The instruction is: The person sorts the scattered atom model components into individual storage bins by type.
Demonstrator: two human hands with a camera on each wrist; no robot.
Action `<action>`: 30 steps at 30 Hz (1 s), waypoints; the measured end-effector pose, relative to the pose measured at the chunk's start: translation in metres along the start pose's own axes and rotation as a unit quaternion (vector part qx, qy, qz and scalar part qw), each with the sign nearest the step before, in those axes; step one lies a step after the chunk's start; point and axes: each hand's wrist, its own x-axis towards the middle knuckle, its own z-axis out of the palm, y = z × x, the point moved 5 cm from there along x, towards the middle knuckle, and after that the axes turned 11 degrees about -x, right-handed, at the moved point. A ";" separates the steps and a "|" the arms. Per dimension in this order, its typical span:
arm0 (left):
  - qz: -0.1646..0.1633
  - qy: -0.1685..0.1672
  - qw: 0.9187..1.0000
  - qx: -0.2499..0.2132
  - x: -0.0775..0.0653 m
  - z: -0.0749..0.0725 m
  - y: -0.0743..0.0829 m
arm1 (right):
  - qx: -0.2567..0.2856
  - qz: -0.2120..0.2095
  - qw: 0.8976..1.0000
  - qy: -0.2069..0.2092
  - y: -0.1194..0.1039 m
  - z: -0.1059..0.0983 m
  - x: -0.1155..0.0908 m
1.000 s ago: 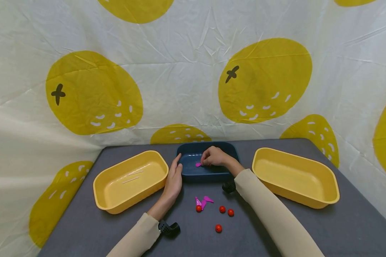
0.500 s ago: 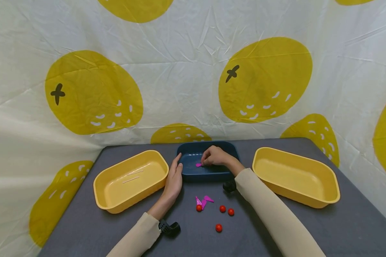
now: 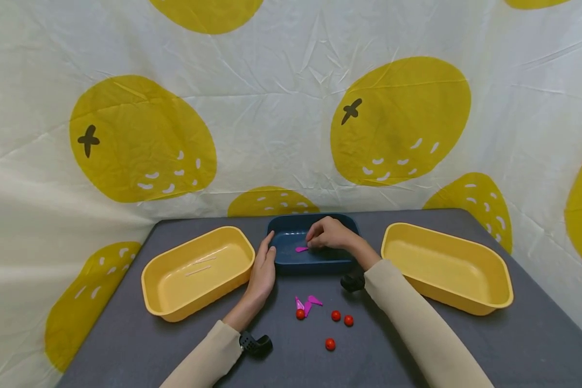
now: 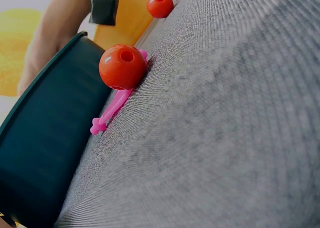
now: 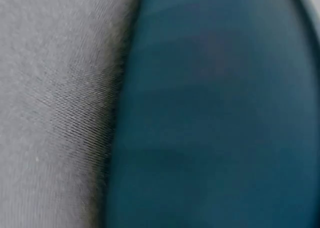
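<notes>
Inside the blue tray (image 3: 310, 268), right hand (image 3: 331, 235) at pink piece (image 3: 301, 249), pinch unclear; left hand (image 3: 263, 269) straight-fingered against tray's side.

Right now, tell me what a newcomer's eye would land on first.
Probably the huge yellow fruit shapes printed across the white backdrop. Next, the dark blue tray between two yellow trays, with the right hand over it, fingers at a small pink piece. Then four bright red beads on the grey cloth in front.
</notes>
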 end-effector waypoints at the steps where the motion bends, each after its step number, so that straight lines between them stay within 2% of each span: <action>1: -0.002 0.001 1.000 0.001 0.000 0.000 0.000 | -0.001 -0.006 1.000 0.005 -0.002 -0.003 -0.004; 9: 0.005 0.000 1.000 -0.004 0.000 0.001 0.001 | -0.039 -0.083 0.995 0.041 -0.024 -0.017 -0.035; 15: 0.011 -0.002 1.000 -0.009 -0.001 0.000 0.001 | -0.031 -0.124 0.991 0.034 -0.041 -0.017 -0.064; 23: 0.015 -0.004 1.000 -0.008 -0.002 0.001 0.001 | -0.018 -0.141 0.990 0.015 -0.051 -0.005 -0.096; 30: 0.009 -0.008 1.000 -0.012 -0.001 0.000 0.002 | -0.018 -0.139 0.990 -0.008 -0.048 0.010 -0.111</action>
